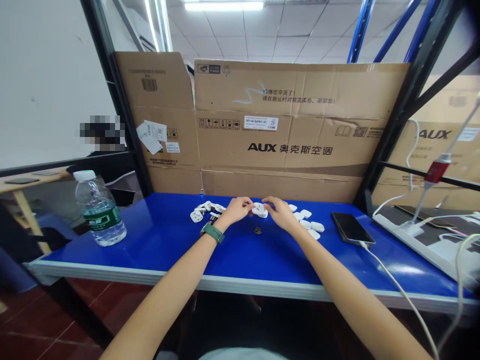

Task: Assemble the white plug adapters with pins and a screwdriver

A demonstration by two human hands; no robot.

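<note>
1. Both forearms run in from the near edge of the worktop (157, 235) and converge at centre, elbows low, wrists roughly level. Green watch (212, 232) sits on the left wrist.
2. Left hand (237, 209): palm angled inward, fingers curled, grip pinched onto the left end of the white plug part (259, 209).
3. Right hand (279, 212): mirror pose, grip clamped on the right end of the same part. Part sits between both hands, just above the worktop, dead centre.
4. Doing it well, my read: keep the part low over the surface so anything that slips lands close; hold one side steady and work with the other; check halves line up before pressing. Exact seam state is too small to tell.
5. Small dark screws (257, 230) lie at 6 o'clock of the part, just beside the hands. Avoid sweeping them with a wrist.
6. Loose plug pieces (204, 210) lie at 9 o'clock, white covers (309, 222) at 3 o'clock, both near.
7. Phone (350, 228) further out at 3 o'clock, cable attached. Water bottle (98, 207) well apart at 9 o'clock.
8. Cardboard wall (292, 125) at 12 o'clock, behind everything.
</note>
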